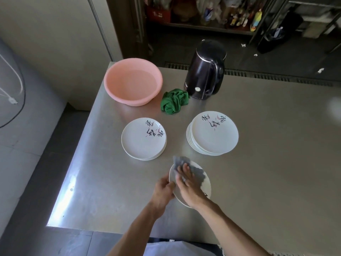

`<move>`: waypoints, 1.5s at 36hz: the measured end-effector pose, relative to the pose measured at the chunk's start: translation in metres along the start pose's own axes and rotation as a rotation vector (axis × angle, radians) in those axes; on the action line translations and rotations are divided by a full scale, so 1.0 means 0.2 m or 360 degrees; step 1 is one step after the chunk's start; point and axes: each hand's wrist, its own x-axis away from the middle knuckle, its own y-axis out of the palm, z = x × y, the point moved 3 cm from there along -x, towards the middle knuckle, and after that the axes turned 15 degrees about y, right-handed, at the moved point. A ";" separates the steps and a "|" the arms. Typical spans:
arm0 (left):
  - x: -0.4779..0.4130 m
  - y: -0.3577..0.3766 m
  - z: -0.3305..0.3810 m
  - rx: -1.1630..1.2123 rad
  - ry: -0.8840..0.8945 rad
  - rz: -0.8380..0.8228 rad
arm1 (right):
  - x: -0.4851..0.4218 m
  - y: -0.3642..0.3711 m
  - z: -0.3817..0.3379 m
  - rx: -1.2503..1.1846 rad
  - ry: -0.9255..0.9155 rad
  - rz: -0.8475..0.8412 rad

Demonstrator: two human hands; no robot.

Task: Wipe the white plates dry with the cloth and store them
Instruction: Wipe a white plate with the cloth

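Plate [208,187] under right hand [186,183] (flat)

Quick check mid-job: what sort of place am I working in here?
Probably a restaurant back kitchen: a stainless steel worktop, stacks of white plates by a pink basin, and shelves of bottles behind.

There is one view only, from a camera worn on the person's head. It looks forward and steeply down on the table [258,163], from its near edge toward its far edge. The lens is wide-angle. The left hand [162,191] and the right hand [188,185], both at the plate [207,183], sit low in the centre, close to the camera, and both forearms enter from the bottom. The pink basin [129,100] and the dark kettle [201,76] stand farther away, at the far side. Beyond them the floor [276,56] and a shelf [203,26] fill the top, the most distant part.
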 end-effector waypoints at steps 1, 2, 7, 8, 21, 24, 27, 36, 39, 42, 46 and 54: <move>0.01 0.00 0.00 -0.0014 0.0013 -0.0011 | 0.01 0.02 0.00 -0.0035 -0.0085 -0.0055; 0.02 0.00 0.00 -0.0017 0.0022 -0.0004 | 0.02 0.02 0.01 -0.0039 -0.0148 -0.0090; 0.02 -0.04 -0.05 0.0097 0.0022 0.0169 | -0.02 -0.05 0.11 0.0530 0.0033 0.0297; 0.02 -0.05 -0.06 0.0170 0.0006 0.0228 | -0.02 -0.07 0.12 0.0564 0.0140 0.0359; 0.01 -0.07 -0.07 0.0093 -0.0101 0.0382 | 0.06 -0.02 0.13 0.0326 -0.0227 0.0236; 0.00 -0.07 -0.04 0.0101 -0.0073 0.0301 | 0.05 -0.03 0.16 0.0498 0.0059 0.0359; 0.02 -0.04 -0.01 0.0039 -0.0012 0.0030 | 0.08 0.02 0.14 0.0286 -0.0160 0.0178; 0.01 -0.07 -0.06 0.0129 -0.0013 0.0264 | 0.02 -0.08 0.13 0.0512 0.0004 0.0289; 0.00 -0.08 -0.05 0.0186 -0.0053 0.0392 | 0.01 -0.08 0.07 0.0340 0.0098 0.0260; -0.01 -0.10 -0.03 0.0056 -0.0104 0.0346 | 0.08 -0.03 0.00 -0.0035 -0.0208 0.0083; 0.04 -0.10 -0.02 0.0061 -0.0182 0.0229 | 0.11 0.01 0.03 0.0046 -0.0332 -0.0090; 0.03 -0.10 0.03 0.0044 -0.0139 0.0155 | 0.06 -0.01 0.08 0.0425 -0.0030 0.0270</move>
